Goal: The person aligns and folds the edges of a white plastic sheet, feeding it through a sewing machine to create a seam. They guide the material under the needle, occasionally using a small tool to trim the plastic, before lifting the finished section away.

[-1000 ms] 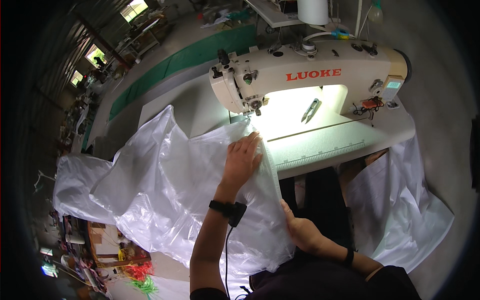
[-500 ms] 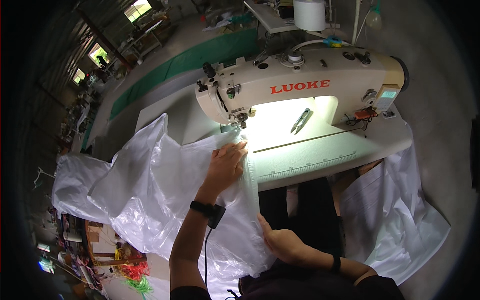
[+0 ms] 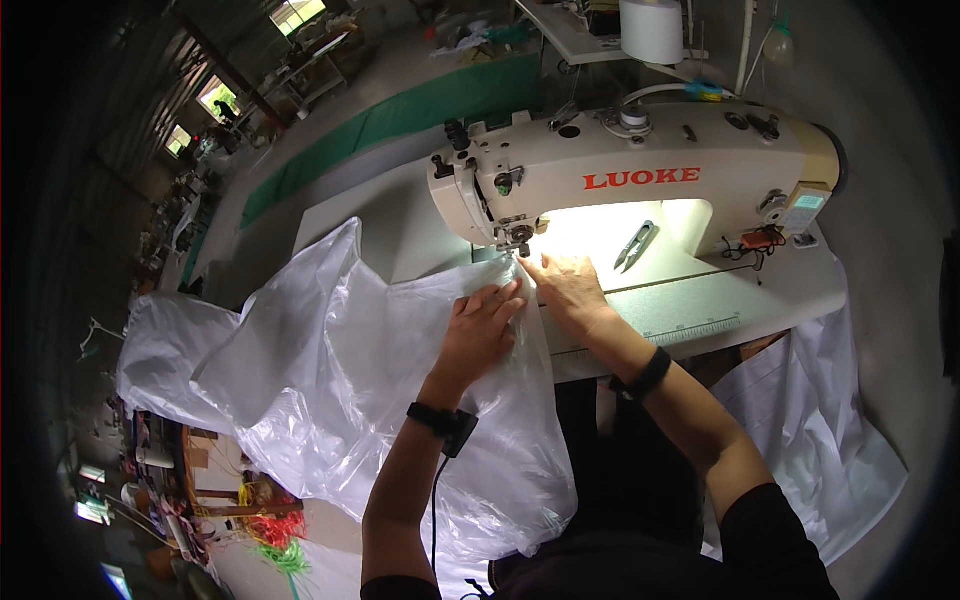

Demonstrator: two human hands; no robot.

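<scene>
Tabletop point(image 3: 690, 298) bears red-lettered sewing machine point(image 3: 640, 150) and sheeting point(image 3: 330, 370); left hand point(image 3: 482, 328) spread, right hand's grip point(image 3: 574, 290) unclear

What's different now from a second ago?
The right hand left the lower right edge of the white sheet and moved up beside the stitching end of the sewing machine. The left hand stayed flat on the sheet, and the snips stayed on the machine's bed.
</scene>
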